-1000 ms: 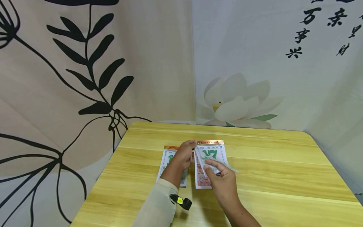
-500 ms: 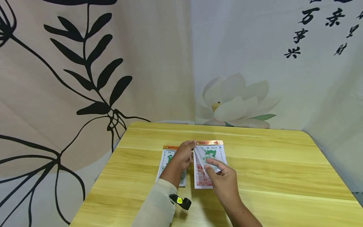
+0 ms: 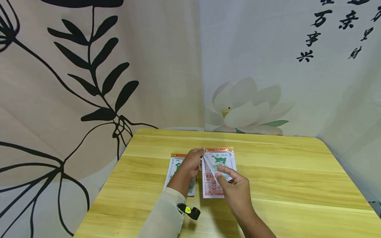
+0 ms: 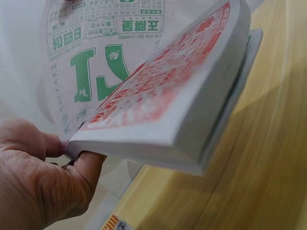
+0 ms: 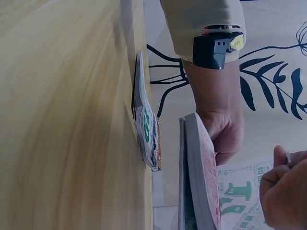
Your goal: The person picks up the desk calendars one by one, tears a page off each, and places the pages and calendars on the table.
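A thick tear-off calendar (image 3: pixel 209 190) with a shiny red and gold top strip is held up off the table. My left hand (image 3: pixel 191 162) grips its upper left edge, thumb and fingers on either side of the pad in the left wrist view. Between thumb and forefinger, my right hand (image 3: pixel 237 190) pinches the lower part of the top sheet (image 4: pixel 103 72), which bears a green 17. That sheet slants away from the pad, baring a red-printed page (image 4: pixel 158 72) beneath. Whether its upper edge is partly torn cannot be told.
A second calendar pad (image 3: pixel 171 172) with green print lies on the wooden table (image 3: pixel 291 178), partly behind the left forearm. A black wrist camera (image 3: pixel 193 212) sits on the left sleeve. Behind the table hangs a patterned cloth (image 3: pixel 166 66).
The pinched sheet has folded and skewed further, so its green number looks bent and more of the red page shows. Both hands keep their holds and have barely moved.
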A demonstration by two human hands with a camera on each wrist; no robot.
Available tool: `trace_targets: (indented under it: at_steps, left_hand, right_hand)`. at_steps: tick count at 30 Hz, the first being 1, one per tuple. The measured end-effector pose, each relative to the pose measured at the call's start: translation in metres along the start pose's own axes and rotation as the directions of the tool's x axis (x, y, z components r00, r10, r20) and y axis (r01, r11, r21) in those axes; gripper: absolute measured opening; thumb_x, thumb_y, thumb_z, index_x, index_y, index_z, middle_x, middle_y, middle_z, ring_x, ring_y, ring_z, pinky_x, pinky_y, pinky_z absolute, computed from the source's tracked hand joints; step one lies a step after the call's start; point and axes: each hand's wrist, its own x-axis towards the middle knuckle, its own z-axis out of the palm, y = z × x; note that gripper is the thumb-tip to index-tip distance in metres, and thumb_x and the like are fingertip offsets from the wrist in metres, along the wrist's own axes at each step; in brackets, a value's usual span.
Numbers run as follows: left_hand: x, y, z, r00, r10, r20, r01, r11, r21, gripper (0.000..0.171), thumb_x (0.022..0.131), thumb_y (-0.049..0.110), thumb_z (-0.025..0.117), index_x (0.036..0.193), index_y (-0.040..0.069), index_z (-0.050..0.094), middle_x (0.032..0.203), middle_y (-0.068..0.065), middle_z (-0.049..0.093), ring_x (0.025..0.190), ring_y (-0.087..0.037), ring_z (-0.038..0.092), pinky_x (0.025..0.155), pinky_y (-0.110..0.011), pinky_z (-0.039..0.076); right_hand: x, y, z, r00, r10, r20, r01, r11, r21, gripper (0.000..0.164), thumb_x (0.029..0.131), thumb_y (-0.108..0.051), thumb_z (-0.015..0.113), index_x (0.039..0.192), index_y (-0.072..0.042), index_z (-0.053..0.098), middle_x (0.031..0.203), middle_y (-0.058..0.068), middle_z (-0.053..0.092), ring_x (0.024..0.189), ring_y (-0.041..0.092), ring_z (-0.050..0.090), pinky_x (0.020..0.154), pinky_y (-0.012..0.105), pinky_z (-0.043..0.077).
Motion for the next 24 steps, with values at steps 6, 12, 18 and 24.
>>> trace_targets:
  at_steps: [6,12,18,24]
  left_hand:
    - [0.0003,-0.0013,-0.0005,1.000,0.013,-0.018,-0.012,0.999,0.033,0.062,0.120,0.037,0.042,0.165,-0.006,0.037,0.096,-0.003,0.066,0.057,-0.008,0.047,0.052,-0.023,0.043]
    - [0.0014,-0.0023,-0.0016,0.998,0.004,-0.055,-0.001,0.998,0.068,0.066,0.120,0.038,0.042,0.168,-0.006,0.031,0.143,-0.027,0.059,0.055,-0.008,0.036,0.053,-0.022,0.041]
    - [0.0020,-0.0014,-0.0003,0.999,0.005,-0.041,-0.002,0.997,0.073,0.065,0.120,0.037,0.041,0.168,-0.005,0.030,0.125,-0.015,0.067,0.054,-0.006,0.036,0.053,-0.021,0.040]
    - [0.0026,-0.0029,-0.0009,1.000,0.009,-0.010,-0.009,1.000,0.022,0.063,0.121,0.036,0.037,0.165,-0.008,0.033,0.067,0.004,0.056,0.048,-0.006,0.044,0.049,-0.020,0.041]
  right_hand:
    - [0.0005,-0.0001,-0.0018,1.000,-0.001,-0.004,0.001,1.000,0.001,0.027,0.100,-0.004,0.075,0.126,-0.007,0.081,0.069,0.007,0.067,0.048,0.005,0.044,0.042,0.019,0.037]
    - [-0.0004,-0.0043,-0.0054,1.000,-0.014,-0.018,0.014,1.000,-0.004,0.029,0.100,-0.006,0.077,0.129,-0.007,0.080,0.084,0.008,0.075,0.051,0.006,0.048,0.043,0.021,0.042]
    - [0.0000,-0.0064,-0.0079,0.999,-0.006,-0.034,0.006,1.000,0.001,0.031,0.100,-0.006,0.078,0.130,-0.007,0.079,0.076,0.006,0.072,0.052,0.007,0.051,0.044,0.022,0.046]
    - [0.0000,-0.0055,-0.0098,0.999,-0.007,-0.046,0.008,1.000,0.015,0.030,0.100,-0.005,0.077,0.130,-0.007,0.079,0.075,0.006,0.071,0.052,0.006,0.049,0.045,0.022,0.046]
